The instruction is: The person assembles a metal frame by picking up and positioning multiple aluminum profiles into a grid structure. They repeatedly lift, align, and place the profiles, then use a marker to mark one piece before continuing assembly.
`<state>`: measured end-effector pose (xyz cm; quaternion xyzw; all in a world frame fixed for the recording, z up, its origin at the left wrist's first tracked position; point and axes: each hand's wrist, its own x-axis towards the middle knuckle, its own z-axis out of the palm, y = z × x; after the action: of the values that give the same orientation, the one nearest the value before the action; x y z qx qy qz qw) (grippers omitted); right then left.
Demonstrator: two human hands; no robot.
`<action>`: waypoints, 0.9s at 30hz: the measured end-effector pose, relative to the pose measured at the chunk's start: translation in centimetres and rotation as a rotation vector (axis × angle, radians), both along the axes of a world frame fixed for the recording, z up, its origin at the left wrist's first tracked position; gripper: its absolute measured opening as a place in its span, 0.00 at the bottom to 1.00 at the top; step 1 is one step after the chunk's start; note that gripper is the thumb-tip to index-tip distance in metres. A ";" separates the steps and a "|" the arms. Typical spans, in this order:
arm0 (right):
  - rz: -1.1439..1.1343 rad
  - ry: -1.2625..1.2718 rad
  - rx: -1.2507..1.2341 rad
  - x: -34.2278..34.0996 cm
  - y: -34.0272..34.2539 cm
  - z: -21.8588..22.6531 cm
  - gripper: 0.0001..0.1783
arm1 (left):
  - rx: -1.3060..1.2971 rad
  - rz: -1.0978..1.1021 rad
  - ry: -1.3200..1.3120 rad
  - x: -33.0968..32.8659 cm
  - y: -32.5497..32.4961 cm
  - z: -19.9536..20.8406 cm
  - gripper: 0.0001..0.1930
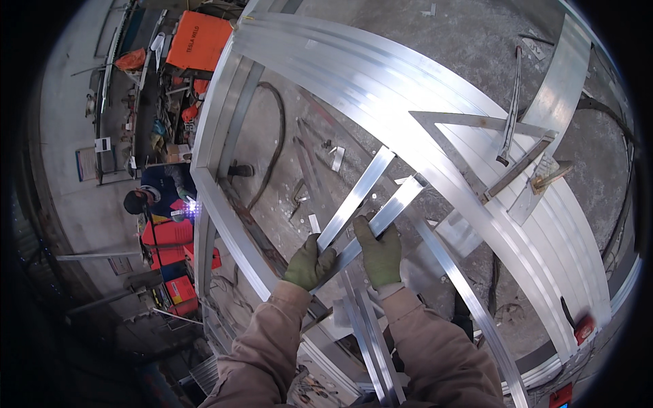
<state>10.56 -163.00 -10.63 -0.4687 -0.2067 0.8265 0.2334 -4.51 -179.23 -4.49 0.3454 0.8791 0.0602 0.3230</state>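
Observation:
Two square silvery aluminium bars lie side by side at a slant in front of me, a shorter-looking left bar [355, 198] and a right bar [400, 202]. Their far ends reach the inner edge of a wide ribbed aluminium panel [381, 88]; whether they touch it is unclear. My left hand [307, 264], in a green glove, is closed round the near end of the left bar, its fingers close to the right bar. The green-gloved right hand [381, 253] grips the right bar partway along. Below my hands, more long aluminium profiles [371, 333] run toward me.
A triangular metal frame [469, 121] and a long thin tool [510, 102] lie on the panel. An aluminium side rail [235, 231] borders the left. Beyond it a person [158, 197] works at a bright welding spark. A hose [280, 136] and scraps lie on the floor.

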 end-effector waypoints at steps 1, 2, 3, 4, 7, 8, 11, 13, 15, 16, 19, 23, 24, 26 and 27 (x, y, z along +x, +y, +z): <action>0.000 0.001 0.007 0.0 -0.1 -0.3 0.25 | 0.025 0.003 -0.009 -0.2 -0.3 -0.5 0.43; -0.002 0.010 -0.001 -0.1 -0.1 -0.3 0.25 | 0.050 0.003 -0.017 -0.3 -0.1 -0.5 0.43; -0.004 0.018 -0.008 -0.1 0.0 -0.3 0.24 | 0.034 0.003 -0.011 -0.2 0.1 -0.5 0.43; -0.006 0.027 -0.015 -0.2 0.0 -0.4 0.24 | 0.018 0.002 -0.006 -0.1 0.3 -0.4 0.44; 0.061 0.041 -0.029 0.0 0.6 0.8 0.22 | 0.032 -0.008 0.018 -0.2 -0.6 -1.1 0.43; 0.057 0.032 -0.020 0.0 0.7 0.8 0.22 | 0.048 -0.017 0.022 -0.1 -0.4 -1.2 0.43; 0.067 0.011 0.008 0.2 0.9 1.0 0.22 | 0.034 0.008 -0.025 -0.1 -0.1 -0.9 0.44; 0.099 0.005 0.028 0.4 1.3 1.0 0.21 | 0.052 0.013 -0.031 0.0 -0.1 -0.9 0.44; 0.067 0.019 0.020 0.2 1.2 1.0 0.20 | 0.051 0.012 -0.035 0.0 0.2 -0.6 0.43; 0.051 0.026 0.016 0.1 1.2 0.9 0.20 | 0.042 0.010 -0.035 0.0 0.4 -0.4 0.43; 0.067 0.048 -0.029 0.4 1.0 1.1 0.20 | 0.040 0.013 -0.009 0.1 0.3 -0.2 0.42; 0.113 0.060 -0.084 1.1 0.9 1.6 0.19 | 0.038 0.034 -0.044 -0.2 -0.5 -0.5 0.41; 0.113 0.076 -0.093 0.9 0.6 1.5 0.20 | 0.041 0.035 -0.062 -0.4 -0.7 -0.7 0.41; 0.124 0.083 -0.101 0.8 0.4 1.3 0.22 | 0.045 0.040 -0.101 -0.8 -0.8 -1.1 0.41; 0.136 0.074 -0.099 0.5 0.6 1.0 0.24 | 0.054 0.033 -0.101 -0.9 -0.9 -1.2 0.41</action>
<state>11.09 -162.43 -9.61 -0.4337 -0.1881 0.8664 0.1608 -5.37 -180.08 -5.68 0.3360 0.8652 0.1068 0.3566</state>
